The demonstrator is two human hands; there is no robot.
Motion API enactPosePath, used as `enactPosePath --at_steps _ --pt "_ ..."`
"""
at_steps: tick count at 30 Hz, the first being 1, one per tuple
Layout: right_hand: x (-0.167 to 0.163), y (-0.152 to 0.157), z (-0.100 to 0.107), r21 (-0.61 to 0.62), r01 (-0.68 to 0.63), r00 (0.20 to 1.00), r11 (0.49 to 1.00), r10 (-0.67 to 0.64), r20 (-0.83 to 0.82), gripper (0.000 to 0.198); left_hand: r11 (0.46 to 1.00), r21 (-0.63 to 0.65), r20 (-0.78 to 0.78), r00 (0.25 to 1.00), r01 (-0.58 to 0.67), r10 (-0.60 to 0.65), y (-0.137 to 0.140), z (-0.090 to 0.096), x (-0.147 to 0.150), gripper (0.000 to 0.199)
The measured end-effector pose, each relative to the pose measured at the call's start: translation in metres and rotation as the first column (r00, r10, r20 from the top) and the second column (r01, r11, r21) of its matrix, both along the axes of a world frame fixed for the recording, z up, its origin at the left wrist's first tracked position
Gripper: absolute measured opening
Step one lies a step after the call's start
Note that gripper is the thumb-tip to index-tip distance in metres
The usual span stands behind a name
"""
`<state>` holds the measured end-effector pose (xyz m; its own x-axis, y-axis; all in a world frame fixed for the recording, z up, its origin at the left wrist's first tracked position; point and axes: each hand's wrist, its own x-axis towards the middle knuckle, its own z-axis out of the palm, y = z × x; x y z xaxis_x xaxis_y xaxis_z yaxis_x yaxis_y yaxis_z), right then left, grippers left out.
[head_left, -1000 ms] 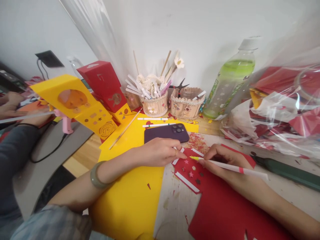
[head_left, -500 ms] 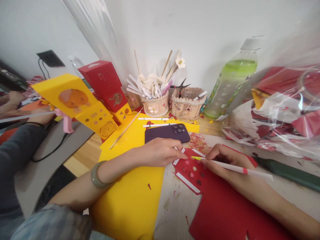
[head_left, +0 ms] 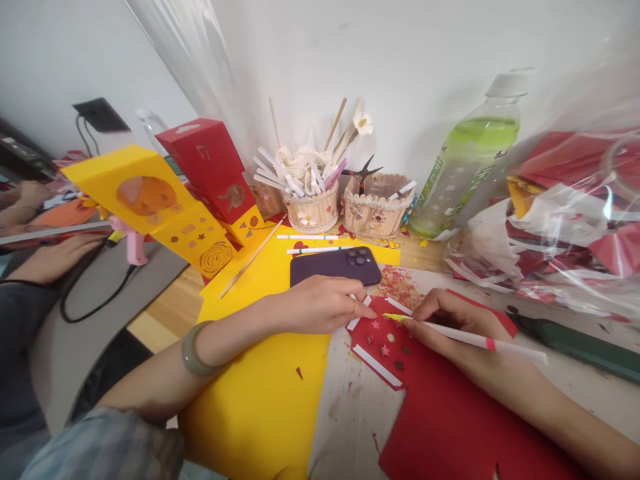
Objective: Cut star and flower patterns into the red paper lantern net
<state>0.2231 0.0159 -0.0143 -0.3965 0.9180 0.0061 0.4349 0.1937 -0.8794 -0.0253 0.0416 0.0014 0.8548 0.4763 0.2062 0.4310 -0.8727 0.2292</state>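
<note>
Left hand (head_left: 330, 303): fingers half curled (grip underneath hidden), index on red card (head_left: 445, 413) | right hand (head_left: 457, 317): fingers pinched on white pen (head_left: 460, 335), yellow tip (head_left: 393, 317) just beside left index | card: lower right of frame, reaching under both hands' fingers

Wooden bench (head_left: 433, 255), largely covered.
Yellow paper (head_left: 270, 400) and a pale, marked board (head_left: 343, 400) lie on it, red card (head_left: 460, 427) over the board; two baskets (head_left: 377, 219) and a bottle (head_left: 467, 167) stand at the far side.

A whitish wall (head_left: 400, 60) rises behind the wooden tabletop (head_left: 431, 255), a curved grey surface (head_left: 55, 360) at left.
</note>
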Motion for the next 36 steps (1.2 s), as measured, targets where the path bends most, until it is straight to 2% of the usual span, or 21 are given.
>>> enactPosePath --at_steps 24,30,36 --pt "-0.0018 0.0019 -0.0006 0.013 0.052 0.999 0.999 -0.052 -0.002 0.027 1.000 -0.003 -0.016 1.000 -0.014 0.014 -0.0003 -0.0003 -0.0007 0.026" --pt "-0.0014 0.0016 0.0010 0.009 0.018 1.000 1.000 -0.018 0.007 0.026 1.000 -0.008 -0.004 1.000 -0.007 0.007 0.0003 0.0004 -0.0007 0.025" --pt "-0.0014 0.0017 0.0013 0.011 0.055 0.998 0.998 -0.055 0.013 0.027 1.000 -0.014 -0.011 1.000 -0.010 0.010 -0.0003 0.0007 -0.0008 0.026"
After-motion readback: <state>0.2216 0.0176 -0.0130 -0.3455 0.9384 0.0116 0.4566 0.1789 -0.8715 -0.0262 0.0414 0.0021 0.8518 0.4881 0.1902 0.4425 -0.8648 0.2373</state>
